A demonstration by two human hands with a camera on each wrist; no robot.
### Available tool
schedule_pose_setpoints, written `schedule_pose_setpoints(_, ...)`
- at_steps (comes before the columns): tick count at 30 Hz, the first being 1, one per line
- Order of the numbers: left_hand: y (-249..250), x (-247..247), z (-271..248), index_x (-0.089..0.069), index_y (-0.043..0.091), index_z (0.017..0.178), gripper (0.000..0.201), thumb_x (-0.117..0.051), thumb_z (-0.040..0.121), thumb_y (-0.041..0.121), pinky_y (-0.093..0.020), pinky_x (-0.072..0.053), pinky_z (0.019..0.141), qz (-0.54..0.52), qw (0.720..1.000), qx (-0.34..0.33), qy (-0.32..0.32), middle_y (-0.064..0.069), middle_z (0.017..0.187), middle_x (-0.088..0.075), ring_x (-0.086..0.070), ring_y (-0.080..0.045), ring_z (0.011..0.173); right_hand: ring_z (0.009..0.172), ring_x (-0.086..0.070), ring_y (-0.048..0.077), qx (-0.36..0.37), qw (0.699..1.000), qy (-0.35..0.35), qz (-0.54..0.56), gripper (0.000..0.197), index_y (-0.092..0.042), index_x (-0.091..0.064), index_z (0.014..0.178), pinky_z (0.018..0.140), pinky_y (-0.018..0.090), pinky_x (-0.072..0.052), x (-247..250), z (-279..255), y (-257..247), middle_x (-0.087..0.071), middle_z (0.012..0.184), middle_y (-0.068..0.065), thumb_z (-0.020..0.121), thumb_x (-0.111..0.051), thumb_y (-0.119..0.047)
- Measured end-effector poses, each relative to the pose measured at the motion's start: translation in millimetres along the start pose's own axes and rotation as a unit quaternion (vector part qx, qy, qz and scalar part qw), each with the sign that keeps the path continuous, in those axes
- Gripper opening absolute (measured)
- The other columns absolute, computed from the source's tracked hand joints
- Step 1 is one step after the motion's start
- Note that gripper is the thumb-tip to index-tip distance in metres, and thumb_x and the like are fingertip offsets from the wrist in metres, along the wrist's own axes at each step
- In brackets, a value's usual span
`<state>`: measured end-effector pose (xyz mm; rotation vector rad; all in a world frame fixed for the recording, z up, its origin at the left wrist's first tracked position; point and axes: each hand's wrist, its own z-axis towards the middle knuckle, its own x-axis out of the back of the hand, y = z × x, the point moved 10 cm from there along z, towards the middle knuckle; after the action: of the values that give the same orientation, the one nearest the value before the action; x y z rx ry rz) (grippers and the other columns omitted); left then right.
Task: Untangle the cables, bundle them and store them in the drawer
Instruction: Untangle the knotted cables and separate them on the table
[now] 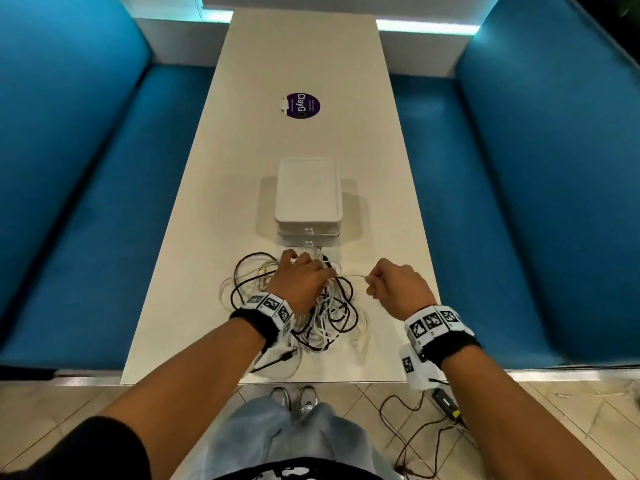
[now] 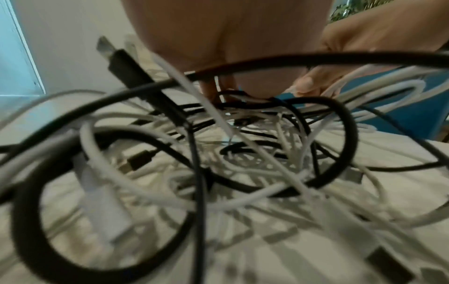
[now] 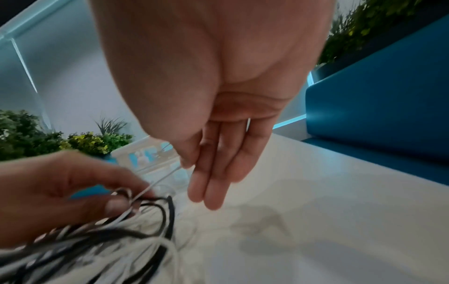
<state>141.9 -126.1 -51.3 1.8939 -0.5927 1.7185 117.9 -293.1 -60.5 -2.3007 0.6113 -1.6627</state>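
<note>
From the head, the left hand [image 1: 302, 279] grips the cables [image 1: 332, 317] on the bench [image 1: 304, 57] by the drawers [image 1: 308, 194]. At the left wrist, loops lie tangled. At the right wrist, the right hand [image 3: 213, 134] pinches one white wire [image 3: 160, 179].
</note>
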Motion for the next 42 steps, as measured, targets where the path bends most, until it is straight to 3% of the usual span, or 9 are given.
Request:
schedule_pose_setpoints(4,-6.7,-2.0,-0.5,-0.062,0.027,0.119,0.031,-0.047,0.092,0.033,-0.048,-0.026,0.099,0.016,0.999,0.038,-0.013,0.000,0.115,-0.061,-0.048,-0.028,0.113,0.071,-0.068,0.007,0.030,0.995,-0.008,0.090,0.011,-0.031,-0.051,0.086,0.072,0.040,-0.057,5.9,3.2,-9.5,-0.071,0.074,-0.013,0.095,-0.049,-0.037)
schedule_pose_setpoints(8,-0.8,-2.4,4.3,-0.053,0.020,0.127,0.035,-0.051,0.093,0.025,-0.044,-0.030,0.099,-0.055,0.997,0.054,0.001,-0.002,0.131,-0.051,-0.045,-0.026,0.120,0.074,-0.068,0.009,0.107,0.981,0.029,0.157,0.005,-0.028,-0.051,0.095,0.073,0.037,-0.056,11.9,6.6,-49.9,-0.069,0.082,-0.010,0.093,-0.054,-0.032)
schedule_pose_setpoints(11,-8.7,-7.0,2.8,-0.055,0.019,0.114,0.023,-0.037,0.102,0.025,-0.042,-0.028,0.094,-0.073,0.995,0.061,-0.014,-0.003,0.119,-0.059,-0.050,-0.027,0.111,0.075,-0.068,0.006,0.129,0.964,0.026,0.230,0.007,-0.028,-0.058,0.096,0.075,0.032,-0.056,7.3,12.8,-71.1,-0.069,0.084,-0.009,0.090,-0.061,-0.026)
schedule_pose_setpoints(16,-21.9,-11.6,1.7,-0.051,0.021,0.126,0.032,-0.039,0.097,0.017,-0.040,-0.027,0.090,-0.087,0.993,0.074,-0.019,0.002,0.117,-0.061,-0.049,-0.024,0.105,0.086,-0.070,0.015,0.101,0.936,-0.033,0.337,0.016,-0.031,-0.069,0.095,0.086,0.042,-0.057,-15.3,30.1,-85.6,-0.072,0.086,-0.003,0.080,-0.068,-0.036)
schedule_pose_setpoints(23,-23.0,-16.3,0.6,-0.051,0.017,0.121,0.032,-0.044,0.091,0.014,-0.041,-0.029,0.094,-0.089,0.991,0.083,-0.049,-0.003,0.114,-0.062,-0.050,-0.025,0.105,0.082,-0.066,0.005,0.140,0.961,-0.002,0.240,0.014,-0.026,-0.068,0.099,0.081,0.033,-0.053,-18.3,34.6,-97.0,-0.071,0.086,-0.010,0.097,-0.056,-0.032)
schedule_pose_setpoints(29,-23.2,-21.6,1.6,-0.053,0.015,0.115,0.026,-0.039,0.093,0.015,-0.044,-0.031,0.093,-0.074,0.994,0.083,-0.021,-0.004,0.104,-0.065,-0.054,-0.026,0.098,0.077,-0.067,0.013,0.145,0.966,0.005,0.213,0.021,-0.020,-0.064,0.092,0.077,0.042,-0.055,-27.6,44.4,-95.1,-0.069,0.080,-0.007,0.100,-0.048,-0.032)
schedule_pose_setpoints(32,-21.6,-15.7,0.0,-0.053,0.019,0.106,0.019,-0.037,0.096,0.023,-0.044,-0.030,0.091,-0.081,0.994,0.076,0.013,-0.003,0.099,-0.065,-0.054,-0.026,0.094,0.077,-0.068,0.022,0.151,0.980,0.011,0.129,0.032,-0.015,-0.061,0.091,0.075,0.045,-0.055,-30.5,46.2,-91.2,-0.070,0.081,0.003,0.101,-0.043,-0.039)
schedule_pose_setpoints(36,-21.8,-8.9,-8.9,-0.054,0.020,0.099,0.028,-0.030,0.102,0.035,-0.047,-0.031,0.092,-0.033,0.995,0.080,0.052,-0.003,0.099,-0.066,-0.055,-0.028,0.096,0.080,-0.065,0.030,0.149,0.988,0.034,0.032,0.034,-0.013,-0.058,0.094,0.074,0.043,-0.052,-24.3,35.6,-83.7,-0.069,0.084,0.008,0.102,-0.037,-0.039)
schedule_pose_setpoints(42,-8.4,-7.1,-25.3,-0.058,0.021,0.108,0.027,-0.037,0.103,0.036,-0.049,-0.030,0.096,0.061,0.995,0.050,0.066,-0.003,0.105,-0.064,-0.054,-0.030,0.103,0.088,-0.062,0.036,0.047,0.990,0.114,-0.073,0.028,-0.015,-0.056,0.104,0.067,0.036,-0.044,8.3,10.0,-34.1,-0.067,0.099,0.014,0.102,-0.034,-0.033)
